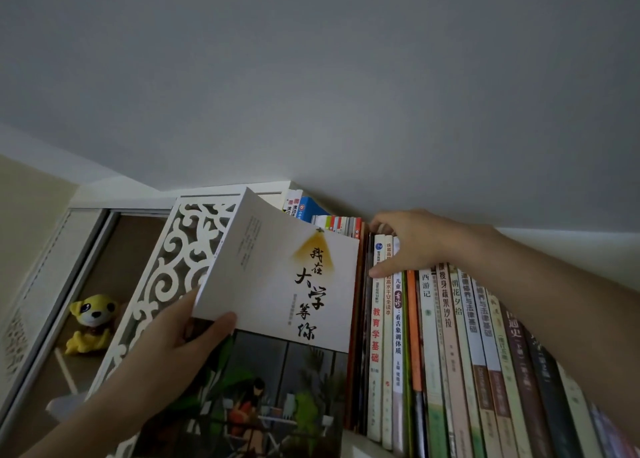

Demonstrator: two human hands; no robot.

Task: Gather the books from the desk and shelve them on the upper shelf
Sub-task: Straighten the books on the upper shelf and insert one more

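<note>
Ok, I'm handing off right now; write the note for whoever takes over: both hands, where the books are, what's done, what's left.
Left hand: grip on the white paperback with black calligraphy and an illustrated lower cover, held up at the left end of the shelf row.
Right hand: fingers curled over the tops of the upright row of shelved books, thumb on the spines, parting them.
Done: many books stand shelved.
Left: slide the paperback in beside the white carved side panel. The desk is out of view, so I cannot tell what remains there.

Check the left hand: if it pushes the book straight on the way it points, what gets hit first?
Likely the row of shelved books: the left hand angles the white-covered book up and right toward them. Depth is unclear; it may already touch.
</note>
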